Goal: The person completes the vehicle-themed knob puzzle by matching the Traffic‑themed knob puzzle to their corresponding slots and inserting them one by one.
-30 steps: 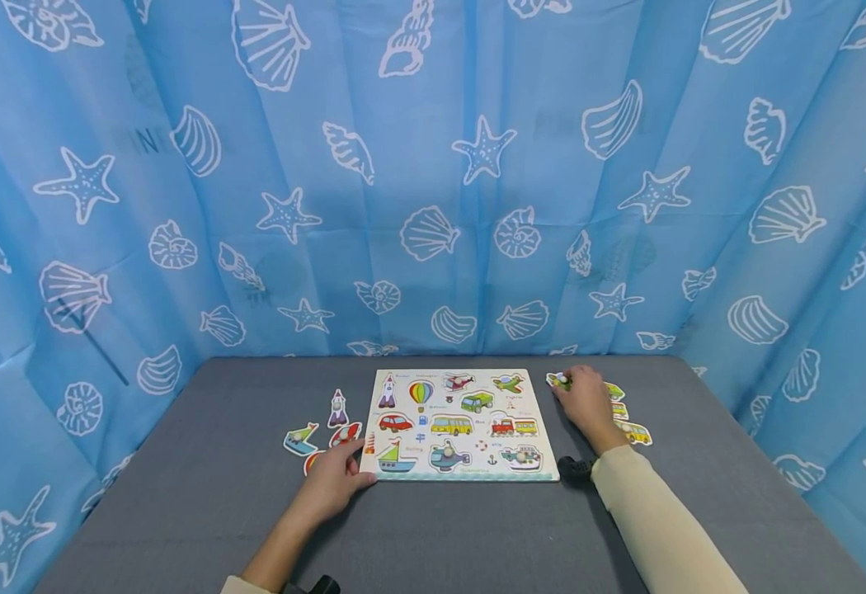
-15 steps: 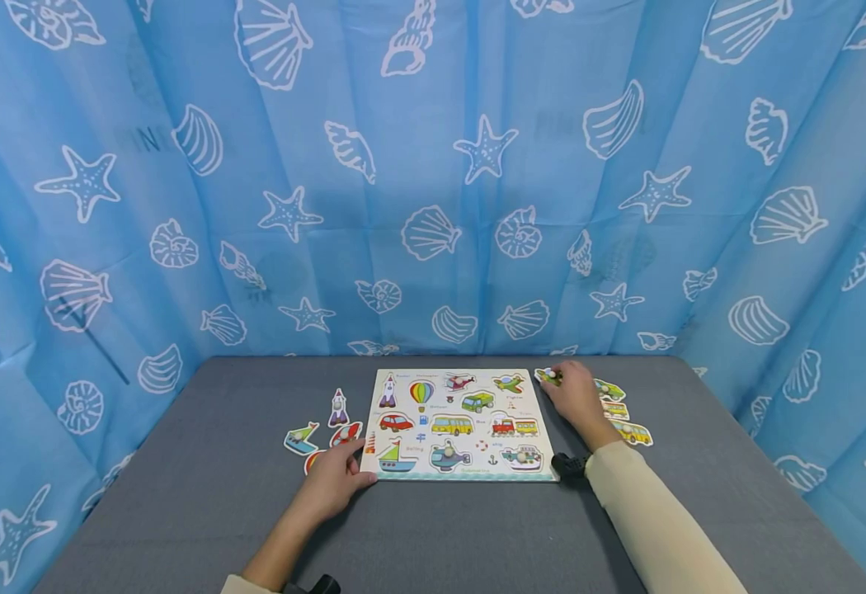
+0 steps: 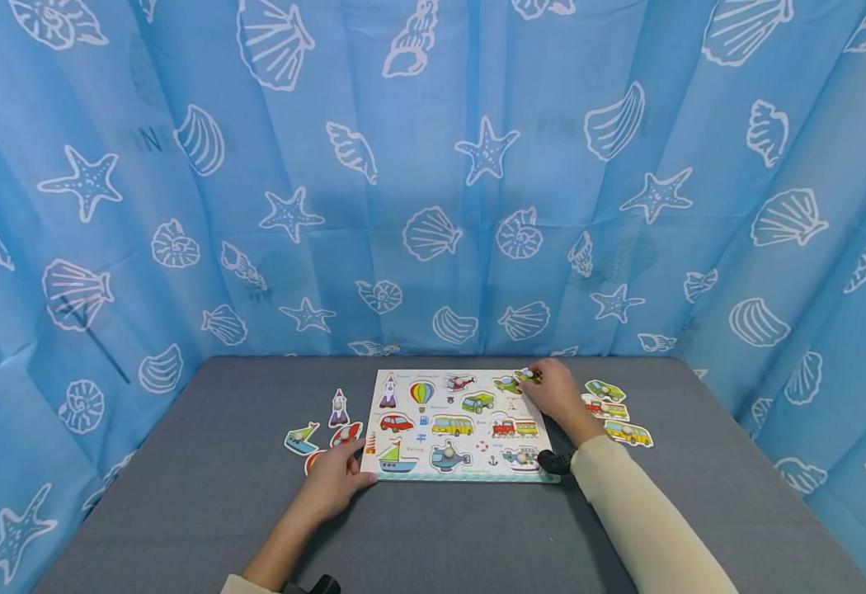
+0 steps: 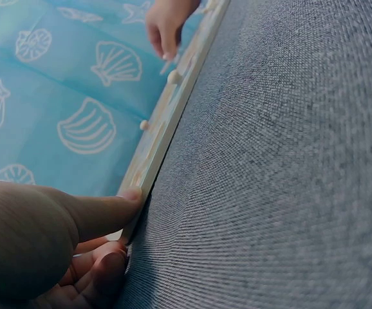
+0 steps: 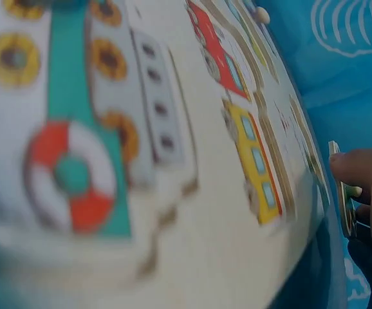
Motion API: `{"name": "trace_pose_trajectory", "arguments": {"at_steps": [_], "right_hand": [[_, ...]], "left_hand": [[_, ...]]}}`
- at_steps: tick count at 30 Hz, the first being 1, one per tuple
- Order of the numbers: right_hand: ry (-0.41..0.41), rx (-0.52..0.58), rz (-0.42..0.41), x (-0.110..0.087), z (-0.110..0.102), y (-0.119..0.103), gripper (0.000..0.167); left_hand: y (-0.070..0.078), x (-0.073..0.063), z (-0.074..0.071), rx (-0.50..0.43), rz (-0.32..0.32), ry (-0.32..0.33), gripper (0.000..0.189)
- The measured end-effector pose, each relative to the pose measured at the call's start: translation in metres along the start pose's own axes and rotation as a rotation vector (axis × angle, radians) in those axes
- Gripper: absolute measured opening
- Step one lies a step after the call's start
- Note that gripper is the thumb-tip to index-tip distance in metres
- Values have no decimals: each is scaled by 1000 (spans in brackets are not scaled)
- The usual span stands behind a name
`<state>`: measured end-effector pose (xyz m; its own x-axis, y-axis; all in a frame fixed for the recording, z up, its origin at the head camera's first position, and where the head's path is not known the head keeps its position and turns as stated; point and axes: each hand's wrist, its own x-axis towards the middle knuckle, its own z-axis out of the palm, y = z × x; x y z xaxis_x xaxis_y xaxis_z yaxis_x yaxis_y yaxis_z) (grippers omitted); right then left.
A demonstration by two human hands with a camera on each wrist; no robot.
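A wooden peg puzzle board [image 3: 440, 452] with printed vehicles lies flat on the grey table. My left hand [image 3: 332, 477] holds its left edge; in the left wrist view the thumb [image 4: 109, 211] lies over the board's corner and the other fingers curl below. My right hand [image 3: 557, 392] pinches a green airplane piece [image 3: 526, 376] by its knob, over the board's top right corner beside the printed airplane [image 3: 505, 385]. In the right wrist view this piece [image 5: 342, 196] is seen edge-on, tilted and raised off the board. The submarine piece [image 3: 448, 456] and ship piece [image 3: 524, 459] sit in the board.
Left of the board lie a rocket piece [image 3: 339, 407], a sailboat piece [image 3: 301, 439], a red piece [image 3: 345, 434] and another partly behind my left hand. To the right are truck [image 3: 605, 390], train [image 3: 607, 408] and bus [image 3: 628, 433] pieces. A blue shell-patterned curtain [image 3: 433, 190] hangs behind.
My right hand has carried the airplane piece leftward, from the table right of the board to above its top right corner. The left hand has stayed on the board's edge.
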<state>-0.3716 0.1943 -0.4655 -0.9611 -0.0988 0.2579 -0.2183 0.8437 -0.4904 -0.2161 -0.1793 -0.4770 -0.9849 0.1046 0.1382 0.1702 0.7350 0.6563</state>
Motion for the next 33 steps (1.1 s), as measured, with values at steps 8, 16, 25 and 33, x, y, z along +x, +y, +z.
{"name": "trace_pose_trajectory", "arguments": {"at_steps": [8, 16, 25, 33], "right_hand": [[-44, -3, -18, 4, 9, -14, 32], [-75, -32, -10, 7, 18, -22, 30], [-58, -75, 22, 8, 21, -30, 31], [-54, -77, 67, 8, 22, -32, 32]], "left_hand": [[2, -1, 0, -11, -3, -1, 58], [1, 0, 0, -7, -16, -5, 59], [0, 0, 0, -11, -16, -2, 59], [1, 0, -1, -6, -5, -3, 59]]}}
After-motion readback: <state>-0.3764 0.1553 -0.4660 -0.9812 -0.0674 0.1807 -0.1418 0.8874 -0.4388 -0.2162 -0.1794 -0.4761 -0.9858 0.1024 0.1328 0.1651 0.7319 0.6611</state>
